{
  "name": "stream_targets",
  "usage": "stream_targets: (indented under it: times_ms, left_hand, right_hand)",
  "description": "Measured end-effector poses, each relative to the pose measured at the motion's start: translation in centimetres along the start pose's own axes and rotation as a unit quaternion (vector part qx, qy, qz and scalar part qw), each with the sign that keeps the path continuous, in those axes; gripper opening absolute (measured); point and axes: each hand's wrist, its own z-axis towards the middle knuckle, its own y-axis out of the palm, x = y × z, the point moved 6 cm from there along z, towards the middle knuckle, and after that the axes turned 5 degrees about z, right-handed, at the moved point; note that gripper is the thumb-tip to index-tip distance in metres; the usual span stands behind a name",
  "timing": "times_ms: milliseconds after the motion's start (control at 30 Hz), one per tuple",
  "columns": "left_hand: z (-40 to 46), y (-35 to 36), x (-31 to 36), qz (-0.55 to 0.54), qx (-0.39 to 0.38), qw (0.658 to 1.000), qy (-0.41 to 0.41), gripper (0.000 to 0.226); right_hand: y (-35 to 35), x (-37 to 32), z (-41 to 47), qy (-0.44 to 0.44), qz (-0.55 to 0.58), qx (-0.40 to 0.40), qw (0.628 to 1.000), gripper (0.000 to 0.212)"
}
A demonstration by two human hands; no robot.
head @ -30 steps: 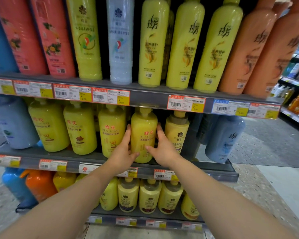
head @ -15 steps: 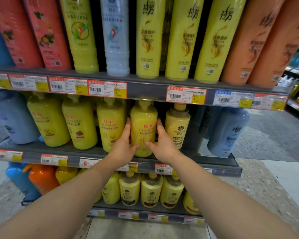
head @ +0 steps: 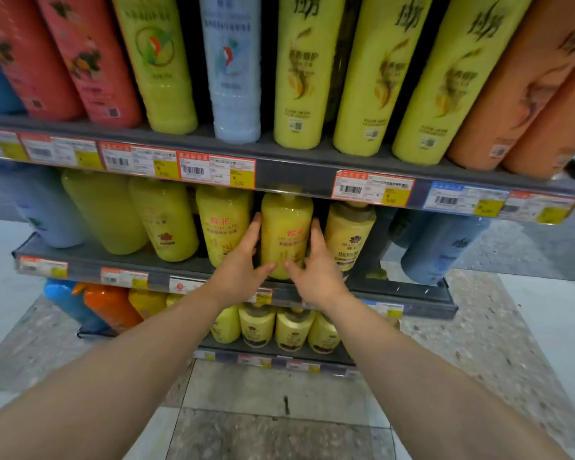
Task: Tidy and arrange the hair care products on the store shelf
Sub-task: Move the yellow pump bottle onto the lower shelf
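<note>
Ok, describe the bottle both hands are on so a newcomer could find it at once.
Start at the middle shelf of the rack, below the row of tall upright bottles. The yellow bottle stands near its centre, held between the left hand and the right hand. Unlike the paler bottle with a dark flower on its right, it carries red characters.

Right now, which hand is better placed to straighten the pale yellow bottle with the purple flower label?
Right hand: it lies directly beside that pale yellow bottle, while the left hand is across the bright yellow bottle both hands grip.
</note>
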Motion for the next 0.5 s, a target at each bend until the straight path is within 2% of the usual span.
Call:
stream_targets:
  times_ms: [233, 500]
  left_hand:
    - [-4.9, -3.6, 6.3, 0.082, -0.039, 0.994, -0.053, 0.080]
    - [-9.7, -10.0, 17.0, 0.122, -0.045, 0.991, -0.039, 0.077]
  right_hand:
    - [-2.1, -4.9, -5.0, 0.057, -0.036, -0.040, 0.997, 0.090]
    - [-5.9, -15.0, -11.7, 0.065, -0.034, -0.052, 0.996, 0.084]
